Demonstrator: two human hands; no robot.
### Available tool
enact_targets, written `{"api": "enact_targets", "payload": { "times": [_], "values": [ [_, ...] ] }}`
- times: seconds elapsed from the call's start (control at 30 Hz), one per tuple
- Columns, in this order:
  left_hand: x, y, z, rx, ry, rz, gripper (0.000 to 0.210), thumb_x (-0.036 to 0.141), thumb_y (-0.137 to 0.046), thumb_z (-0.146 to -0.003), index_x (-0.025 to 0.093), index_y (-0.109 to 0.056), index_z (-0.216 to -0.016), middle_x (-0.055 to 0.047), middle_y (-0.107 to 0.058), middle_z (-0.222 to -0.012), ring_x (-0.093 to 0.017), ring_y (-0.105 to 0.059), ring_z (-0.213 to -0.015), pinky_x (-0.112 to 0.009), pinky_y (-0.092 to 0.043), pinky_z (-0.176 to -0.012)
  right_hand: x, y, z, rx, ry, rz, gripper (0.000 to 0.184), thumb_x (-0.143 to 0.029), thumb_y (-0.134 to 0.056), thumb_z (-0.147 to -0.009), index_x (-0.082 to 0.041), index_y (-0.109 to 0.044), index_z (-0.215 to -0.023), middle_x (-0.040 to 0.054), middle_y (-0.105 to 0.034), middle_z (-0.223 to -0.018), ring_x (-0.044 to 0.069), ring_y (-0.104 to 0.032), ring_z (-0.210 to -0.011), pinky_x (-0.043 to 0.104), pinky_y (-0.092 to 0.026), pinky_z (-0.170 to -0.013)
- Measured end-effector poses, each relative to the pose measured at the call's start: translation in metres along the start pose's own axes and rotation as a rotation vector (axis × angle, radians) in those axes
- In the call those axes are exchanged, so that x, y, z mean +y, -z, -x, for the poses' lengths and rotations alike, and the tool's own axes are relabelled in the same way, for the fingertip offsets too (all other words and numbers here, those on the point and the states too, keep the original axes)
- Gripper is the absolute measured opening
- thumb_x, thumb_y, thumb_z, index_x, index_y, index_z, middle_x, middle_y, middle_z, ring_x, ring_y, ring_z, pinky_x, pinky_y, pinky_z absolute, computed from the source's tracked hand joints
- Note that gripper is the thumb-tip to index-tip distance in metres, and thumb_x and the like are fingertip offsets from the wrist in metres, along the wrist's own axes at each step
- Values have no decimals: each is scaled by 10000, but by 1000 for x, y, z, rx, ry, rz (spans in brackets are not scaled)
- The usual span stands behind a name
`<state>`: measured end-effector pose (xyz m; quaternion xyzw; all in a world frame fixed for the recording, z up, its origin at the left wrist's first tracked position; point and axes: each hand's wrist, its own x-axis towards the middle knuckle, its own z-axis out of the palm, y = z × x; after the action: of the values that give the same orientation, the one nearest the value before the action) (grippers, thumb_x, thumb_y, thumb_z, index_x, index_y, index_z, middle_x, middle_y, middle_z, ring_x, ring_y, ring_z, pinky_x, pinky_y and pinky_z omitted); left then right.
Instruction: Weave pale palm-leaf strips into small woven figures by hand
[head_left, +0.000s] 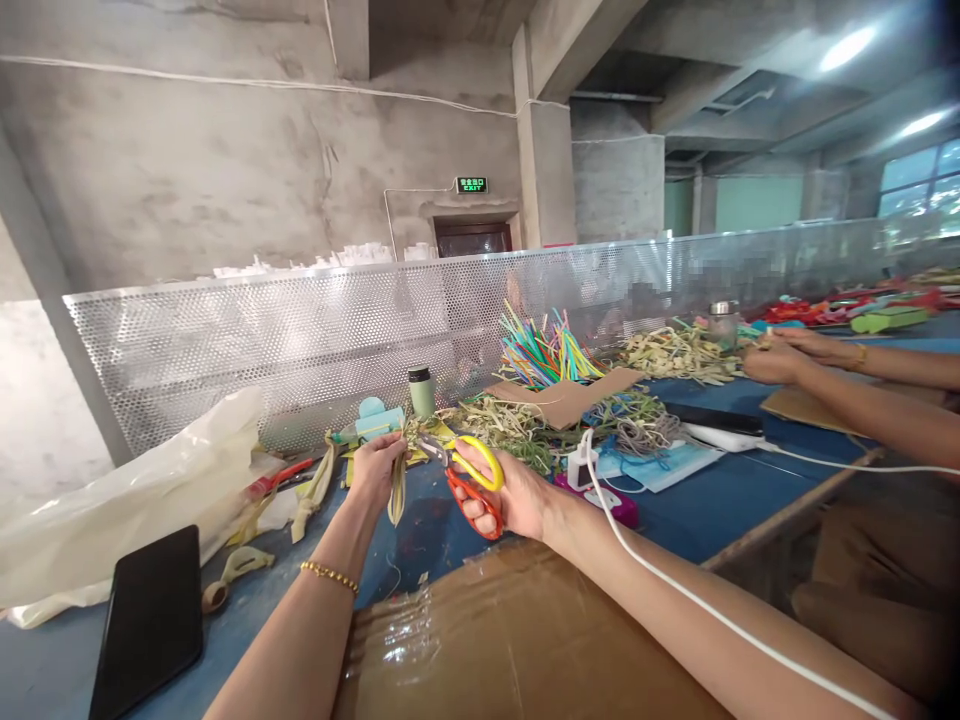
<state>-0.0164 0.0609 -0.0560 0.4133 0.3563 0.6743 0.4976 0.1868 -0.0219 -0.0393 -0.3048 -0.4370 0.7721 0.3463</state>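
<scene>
My left hand (pixel 377 466) pinches a small bundle of dried, straw-coloured strips (pixel 398 490), whose looped ends hang below the fingers. In my right hand (pixel 517 492) is a pair of scissors (pixel 480 470) with one yellow and one red handle loop, fingers through the loops. Their blades point left toward the bundle, close to my left fingertips; whether they touch the strips I cannot tell. Behind my hands lies a heap of dried greenish strips (pixel 506 425). Under my forearms is a brown cardboard sheet (pixel 517 635) with shiny tape on it.
A black phone (pixel 150 620) and a translucent plastic bag (pixel 150 490) lie at left. Behind stand a green bottle (pixel 421 393) and colourful pipe cleaners (pixel 544 350). A white cable (pixel 637 555) crosses my right forearm from a charger (pixel 582 468). A co-worker's hands (pixel 787 355) are at right.
</scene>
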Motion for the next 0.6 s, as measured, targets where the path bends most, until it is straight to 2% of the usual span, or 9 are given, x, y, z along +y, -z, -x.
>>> {"api": "enact_targets", "payload": {
  "times": [0.33, 0.6],
  "values": [
    [-3, -11, 7, -71, 31, 12, 194, 86, -831, -551, 96, -668, -656, -19, -647, -546, -102, -575, -452, -202, -454, -447, -1, -10, -7, 50, 24, 64, 471, -599, -484, -945, -172, -503, -747, -35, -529, -540, 80, -466, -358, 177, -347, -312],
    [-4, -12, 9, -107, 41, 3, 202, 89, -824, -551, 94, -671, -683, -22, -657, -573, -102, -590, -473, -198, -456, -462, 5, -9, -9, 93, 105, 88, 397, -501, -570, -934, -167, -491, -735, -64, -479, -525, 39, -376, -327, 147, -291, -305]
  ]
}}
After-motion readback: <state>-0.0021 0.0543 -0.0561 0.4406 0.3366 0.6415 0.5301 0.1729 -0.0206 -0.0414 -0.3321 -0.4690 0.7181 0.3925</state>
